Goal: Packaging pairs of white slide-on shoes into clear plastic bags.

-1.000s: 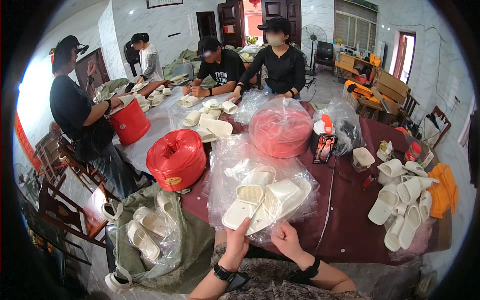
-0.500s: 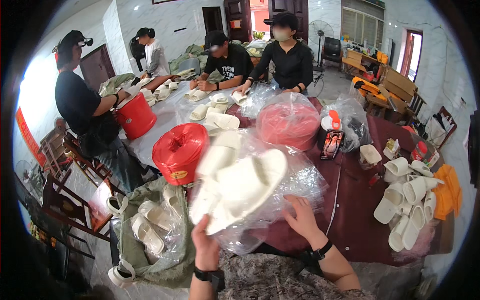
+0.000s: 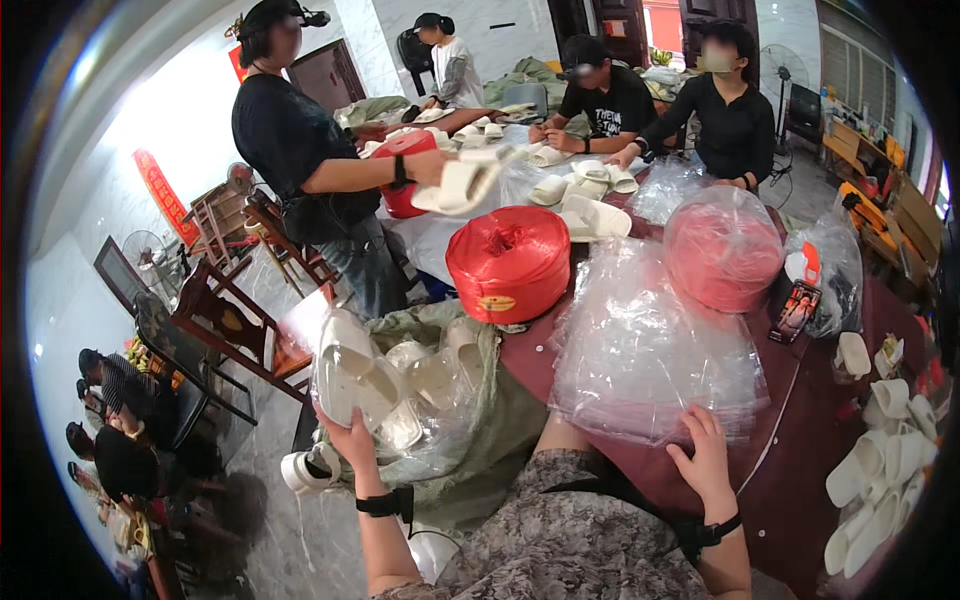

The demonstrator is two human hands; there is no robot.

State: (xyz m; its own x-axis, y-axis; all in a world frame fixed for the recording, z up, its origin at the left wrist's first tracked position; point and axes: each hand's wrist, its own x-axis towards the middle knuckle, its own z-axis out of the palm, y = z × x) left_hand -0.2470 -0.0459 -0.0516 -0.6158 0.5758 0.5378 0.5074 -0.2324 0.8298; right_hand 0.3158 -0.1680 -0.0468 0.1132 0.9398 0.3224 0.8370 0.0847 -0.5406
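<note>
A clear plastic bag with a pair of white slippers (image 3: 350,370) is in my left hand (image 3: 348,437), gripped from below at its lower end. It hangs over the mouth of a green woven sack (image 3: 478,425). More bagged white slippers (image 3: 437,378) lie inside that sack. My right hand (image 3: 706,458) rests with its fingers spread at the near edge of a stack of clear plastic bags (image 3: 650,350) on the dark red tabletop (image 3: 640,465). Nothing is gripped in it.
A red roll of plastic twine (image 3: 508,268) and a wrapped pink roll (image 3: 723,255) stand beyond the bags. Loose white slippers (image 3: 880,470) pile up at the right. Across the table a standing person (image 3: 290,150) handles slippers (image 3: 458,188). A wooden chair (image 3: 235,330) stands left.
My left hand has carried the slippers left, from above the table to the sack. My right hand has come down on the bag stack. The view has turned left.
</note>
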